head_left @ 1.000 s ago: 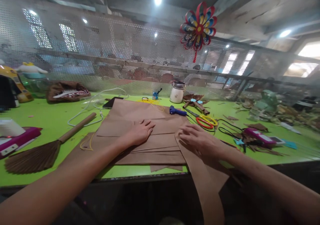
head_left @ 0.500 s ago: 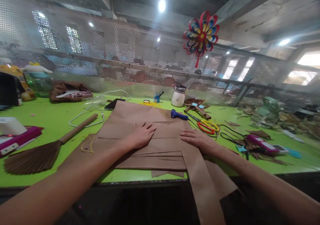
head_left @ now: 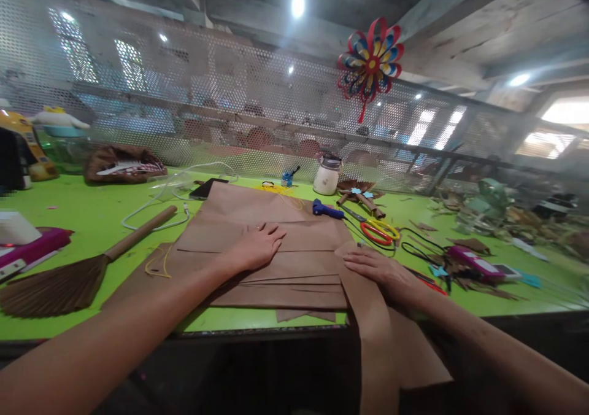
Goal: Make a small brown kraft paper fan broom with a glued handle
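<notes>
Large sheets of brown paper (head_left: 230, 209) lie stacked and overlapping in front of me. My left hand (head_left: 260, 245) rests flat on them, fingers spread and holding nothing. Farther right, my right hand (head_left: 375, 266) lies over the upper end of a long brown paper strip (head_left: 375, 323). Its fingers are stretched out across the strip; the thumb is hidden. The strip runs down past the table's front edge, beside another hanging brown paper piece (head_left: 416, 353). Just beyond my right hand are scissors (head_left: 380, 231) with red and yellow handles and a blue glue gun (head_left: 326, 209).
On the left of the green table (head_left: 105, 197) lie a brown hand broom (head_left: 59, 283) and a magenta power strip (head_left: 39, 249). A white jar (head_left: 326, 178) stands at the back. To the right are a second magenta device (head_left: 476, 263), cords and brown scraps.
My right hand has moved slightly right, and the strip's upper end has shifted with it. My left hand stays flat on the paper. The view has turned slightly.
</notes>
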Tool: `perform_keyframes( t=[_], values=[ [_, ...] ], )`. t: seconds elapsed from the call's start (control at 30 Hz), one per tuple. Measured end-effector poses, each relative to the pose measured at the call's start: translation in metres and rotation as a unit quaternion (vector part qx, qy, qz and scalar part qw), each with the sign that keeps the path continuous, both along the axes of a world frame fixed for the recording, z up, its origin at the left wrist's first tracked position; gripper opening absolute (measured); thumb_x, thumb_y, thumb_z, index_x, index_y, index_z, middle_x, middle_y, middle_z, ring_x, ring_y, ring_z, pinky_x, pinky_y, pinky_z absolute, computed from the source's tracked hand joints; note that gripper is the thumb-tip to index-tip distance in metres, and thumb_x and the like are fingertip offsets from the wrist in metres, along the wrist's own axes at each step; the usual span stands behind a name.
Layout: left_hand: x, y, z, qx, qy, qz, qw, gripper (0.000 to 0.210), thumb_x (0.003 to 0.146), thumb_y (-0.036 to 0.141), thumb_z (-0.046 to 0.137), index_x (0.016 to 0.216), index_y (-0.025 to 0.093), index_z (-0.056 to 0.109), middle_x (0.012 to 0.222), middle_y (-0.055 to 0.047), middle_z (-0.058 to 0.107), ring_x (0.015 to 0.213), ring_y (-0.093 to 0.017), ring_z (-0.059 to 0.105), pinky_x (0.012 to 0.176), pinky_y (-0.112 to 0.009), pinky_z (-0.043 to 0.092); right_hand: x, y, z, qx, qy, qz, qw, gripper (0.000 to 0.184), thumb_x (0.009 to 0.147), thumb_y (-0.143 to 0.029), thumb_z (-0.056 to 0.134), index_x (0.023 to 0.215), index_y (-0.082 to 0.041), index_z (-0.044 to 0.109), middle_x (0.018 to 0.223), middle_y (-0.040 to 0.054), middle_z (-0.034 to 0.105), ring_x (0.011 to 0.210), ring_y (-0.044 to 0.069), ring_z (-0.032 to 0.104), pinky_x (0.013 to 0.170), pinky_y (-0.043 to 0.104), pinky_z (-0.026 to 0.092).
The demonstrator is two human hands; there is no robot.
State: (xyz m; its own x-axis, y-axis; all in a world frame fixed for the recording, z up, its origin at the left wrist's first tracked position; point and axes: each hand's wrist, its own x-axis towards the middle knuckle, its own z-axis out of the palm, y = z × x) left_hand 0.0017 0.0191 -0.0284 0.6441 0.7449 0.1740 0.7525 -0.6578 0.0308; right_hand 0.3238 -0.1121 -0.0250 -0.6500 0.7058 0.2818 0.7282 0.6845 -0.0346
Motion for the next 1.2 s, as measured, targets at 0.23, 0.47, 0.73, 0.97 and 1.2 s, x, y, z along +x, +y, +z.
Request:
perform_keyframes(
  t=[0.23, 0.47, 0.73, 0.97, 1.2],
  values=[
    [0.001, -0.001, 0.002, -0.005, 0.0, -0.001, 1.0, 0.048, 0.092, 0.038, 0.023, 0.134, 0.028, 0.045, 0.142, -0.008, 0.039, 0.129, -0.036, 0.033, 0.096, -0.064, 0.029, 0.018, -0.033, 0.002, 0.013, -0.005, -0.015, 1.0, 0.05, 0.084, -0.016, 0.054, 0.133, -0.023, 0.046, 0.128, 0.0125, 0.056, 0.12, 0.022, 0.051, 0.098, 0.041, 0.044],
    [0.002, 0.0, 0.004, -0.007, 0.012, 0.0, 1.0, 0.05, 0.093, 0.038, 0.019, 0.136, 0.027, 0.042, 0.145, -0.008, 0.036, 0.13, -0.037, 0.03, 0.093, -0.068, 0.029, 0.029, -0.041, -0.01, 0.051, 0.072, -0.031, 0.996, 0.045, 0.082, -0.023, 0.059, 0.127, -0.022, 0.053, 0.118, 0.0123, 0.063, 0.116, 0.024, 0.054, 0.094, 0.04, 0.048],
    [0.002, 0.003, 0.004, -0.011, 0.013, 0.001, 1.0, 0.05, 0.093, 0.038, 0.019, 0.136, 0.028, 0.041, 0.145, -0.007, 0.036, 0.131, -0.035, 0.029, 0.096, -0.068, 0.026, 0.039, -0.039, -0.021, 0.039, 0.118, -0.032, 0.992, 0.045, 0.084, -0.019, 0.056, 0.128, -0.025, 0.05, 0.123, 0.0101, 0.059, 0.119, 0.022, 0.051, 0.099, 0.043, 0.044],
    [0.002, 0.004, 0.001, -0.012, -0.002, -0.007, 1.0, 0.049, 0.092, 0.04, 0.021, 0.135, 0.028, 0.043, 0.144, -0.008, 0.037, 0.13, -0.036, 0.03, 0.094, -0.07, 0.024, 0.032, -0.036, -0.004, 0.053, 0.257, -0.115, 0.958, 0.037, 0.083, -0.027, 0.054, 0.119, -0.023, 0.058, 0.119, 0.0094, 0.062, 0.112, 0.026, 0.055, 0.096, 0.043, 0.044],
    [0.003, 0.002, 0.004, 0.014, -0.017, -0.014, 1.0, 0.046, 0.092, 0.038, 0.024, 0.128, 0.026, 0.051, 0.137, -0.009, 0.044, 0.125, -0.032, 0.037, 0.097, -0.057, 0.03, 0.039, -0.009, 0.027, 0.02, 0.463, -0.22, 0.859, 0.027, 0.074, -0.04, 0.058, 0.086, -0.018, 0.068, 0.084, 0.0081, 0.071, 0.078, 0.027, 0.066, 0.068, 0.039, 0.054]
  ],
)
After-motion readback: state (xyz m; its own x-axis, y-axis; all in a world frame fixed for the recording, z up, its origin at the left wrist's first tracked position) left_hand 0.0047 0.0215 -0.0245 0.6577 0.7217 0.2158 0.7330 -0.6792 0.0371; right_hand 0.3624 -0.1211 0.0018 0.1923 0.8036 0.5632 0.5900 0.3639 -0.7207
